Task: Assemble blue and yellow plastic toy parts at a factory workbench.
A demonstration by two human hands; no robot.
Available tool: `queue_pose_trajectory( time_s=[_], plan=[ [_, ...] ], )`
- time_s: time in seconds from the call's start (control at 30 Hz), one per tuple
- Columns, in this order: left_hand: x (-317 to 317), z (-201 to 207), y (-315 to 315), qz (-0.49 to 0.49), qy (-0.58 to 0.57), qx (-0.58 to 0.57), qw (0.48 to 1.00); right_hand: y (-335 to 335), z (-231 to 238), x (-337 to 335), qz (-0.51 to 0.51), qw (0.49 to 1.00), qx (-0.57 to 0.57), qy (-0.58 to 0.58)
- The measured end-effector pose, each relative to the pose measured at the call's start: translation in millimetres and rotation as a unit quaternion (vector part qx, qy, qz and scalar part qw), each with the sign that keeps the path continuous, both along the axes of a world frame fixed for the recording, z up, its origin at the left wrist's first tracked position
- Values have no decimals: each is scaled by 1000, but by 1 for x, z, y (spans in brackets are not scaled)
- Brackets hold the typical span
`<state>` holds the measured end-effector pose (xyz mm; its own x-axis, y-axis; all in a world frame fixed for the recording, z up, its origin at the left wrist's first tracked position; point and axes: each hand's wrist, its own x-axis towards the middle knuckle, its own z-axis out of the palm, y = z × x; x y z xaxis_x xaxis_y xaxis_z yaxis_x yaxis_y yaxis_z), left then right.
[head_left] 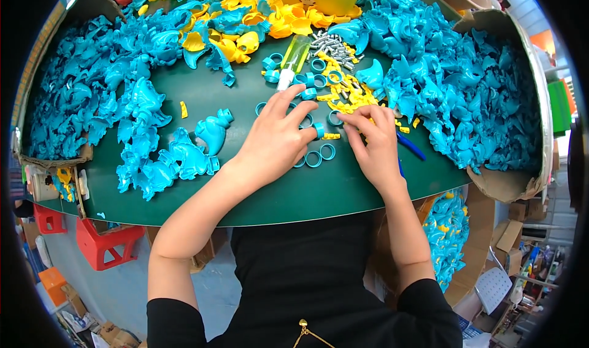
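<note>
My left hand (270, 136) lies palm down over several small blue rings (313, 158), its fingers spread. Its thumb tip is beside an upright blue ring (319, 130); whether it touches that ring is hard to see. Facing it, my right hand (375, 145) has its thumb and index finger bent close together at another blue ring (335, 118). A small yellow plastic part (331, 136) lies between the hands. Beyond my left fingertips rests a clear yellow-green bottle (296, 57) with a white cap. More rings are partly hidden under my left hand.
Silver metal pins (334, 47) and small yellow parts (350, 96) lie beyond my hands on the green table (257, 201). Blue plastic shells (405, 53) and yellow shells (288, 20) are heaped around. Cardboard boxes stand at both sides. A dark blue tool handle (411, 147) lies right of my right hand.
</note>
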<state>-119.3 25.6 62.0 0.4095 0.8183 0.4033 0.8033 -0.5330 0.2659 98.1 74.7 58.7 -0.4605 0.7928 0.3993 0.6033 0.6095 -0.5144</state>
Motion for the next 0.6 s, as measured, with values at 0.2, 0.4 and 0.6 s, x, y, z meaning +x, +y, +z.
queue_pose_trajectory(
  time_s=[0.2,0.4,0.6],
  plan=[
    [-8,12,-5,-16,24,-42,999,-9,-4,11,41,993,76,-84],
    [-14,20,-3,-73,25,-61,995,-8,-8,33,-33,985,123,-114],
    [-14,20,-20,-44,103,-22,993,-26,7,13,-6,997,76,-18]
  ],
)
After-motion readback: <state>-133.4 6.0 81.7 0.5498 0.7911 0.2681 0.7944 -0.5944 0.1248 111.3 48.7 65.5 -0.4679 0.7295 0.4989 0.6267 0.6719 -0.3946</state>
